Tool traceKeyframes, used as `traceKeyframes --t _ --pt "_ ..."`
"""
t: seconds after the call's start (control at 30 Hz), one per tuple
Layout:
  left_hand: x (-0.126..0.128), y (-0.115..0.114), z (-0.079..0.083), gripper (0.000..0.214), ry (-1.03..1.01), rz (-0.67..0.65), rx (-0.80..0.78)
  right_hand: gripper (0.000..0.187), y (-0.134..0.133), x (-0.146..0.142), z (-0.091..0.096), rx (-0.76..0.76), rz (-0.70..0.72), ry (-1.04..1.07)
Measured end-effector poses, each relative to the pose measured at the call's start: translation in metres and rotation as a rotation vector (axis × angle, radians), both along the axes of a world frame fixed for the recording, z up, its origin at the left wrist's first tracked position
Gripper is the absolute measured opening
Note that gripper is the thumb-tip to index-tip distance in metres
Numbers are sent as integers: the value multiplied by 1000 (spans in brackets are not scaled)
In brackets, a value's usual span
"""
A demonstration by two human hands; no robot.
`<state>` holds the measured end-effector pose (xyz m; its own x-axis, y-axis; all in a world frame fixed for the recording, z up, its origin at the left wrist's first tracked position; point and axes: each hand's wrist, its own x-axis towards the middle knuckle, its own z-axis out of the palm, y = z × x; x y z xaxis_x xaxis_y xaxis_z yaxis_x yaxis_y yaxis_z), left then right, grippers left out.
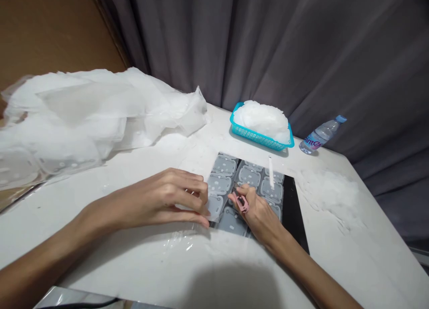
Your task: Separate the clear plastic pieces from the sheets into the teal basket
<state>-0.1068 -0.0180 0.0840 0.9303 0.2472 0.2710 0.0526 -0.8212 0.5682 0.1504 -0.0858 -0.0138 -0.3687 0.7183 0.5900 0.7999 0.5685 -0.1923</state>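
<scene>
On the table lies a translucent plastic sheet (248,177) with rows of rounded, dotted shapes, over a black board (295,215). My left hand (177,195) pinches the sheet's left edge between thumb and fingers, near its front corner. Closed in my right hand (259,213) is a small pink craft knife (241,201), its front end against the sheet between two columns of shapes. Its tip is too small to make out clearly. A narrow white strip (271,173) lies across the sheet's far right part.
A large heap of translucent sheets (100,108) covers the table's left side. At the back stands a turquoise basket (261,138) piled with white pieces, with a water bottle (321,135) to its right. Thin clear scraps (338,195) lie at right. A grey curtain (268,45) hangs behind.
</scene>
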Motion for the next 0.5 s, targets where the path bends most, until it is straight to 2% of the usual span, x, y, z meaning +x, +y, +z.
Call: traceKeyframes --t 0.3,0.5 --pt "1 2 -5 11 -21 1 2 19 5 3 -12 -77 62 20" --pt "-1 2 -4 10 -13 19 -46 20 1 10 -1 -43 1 1"
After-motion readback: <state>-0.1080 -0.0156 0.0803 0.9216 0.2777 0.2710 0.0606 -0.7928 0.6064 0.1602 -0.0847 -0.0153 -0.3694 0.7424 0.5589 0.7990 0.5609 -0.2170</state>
